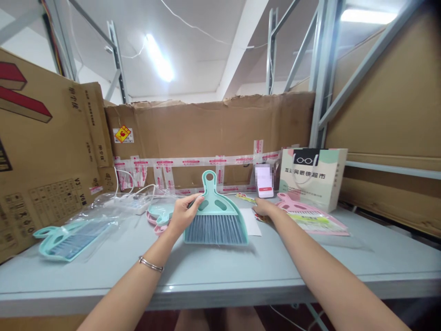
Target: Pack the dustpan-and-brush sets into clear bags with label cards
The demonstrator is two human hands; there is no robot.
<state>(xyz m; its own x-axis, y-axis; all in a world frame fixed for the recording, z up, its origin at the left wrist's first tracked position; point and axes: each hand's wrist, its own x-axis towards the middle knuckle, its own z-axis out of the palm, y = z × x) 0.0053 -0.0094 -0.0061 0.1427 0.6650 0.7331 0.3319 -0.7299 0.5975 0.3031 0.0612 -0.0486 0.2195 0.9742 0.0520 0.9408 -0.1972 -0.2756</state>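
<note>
As left hand grips, brush upright, bristles down

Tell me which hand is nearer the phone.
Right. The right hand is just in front of the phone; the left hand is farther left, holding the green brush.

On the bench, three dustpan-and-brush sets can be clearly counted: one upright green set at the middle, one bagged green set toward the left edge, and one pink set toward the right edge. More green and pink pieces are partly hidden, their number unclear. One phone, one paper bag and one white sheet are seen. Two hands are counted, left and right, and one bracelet.
</note>
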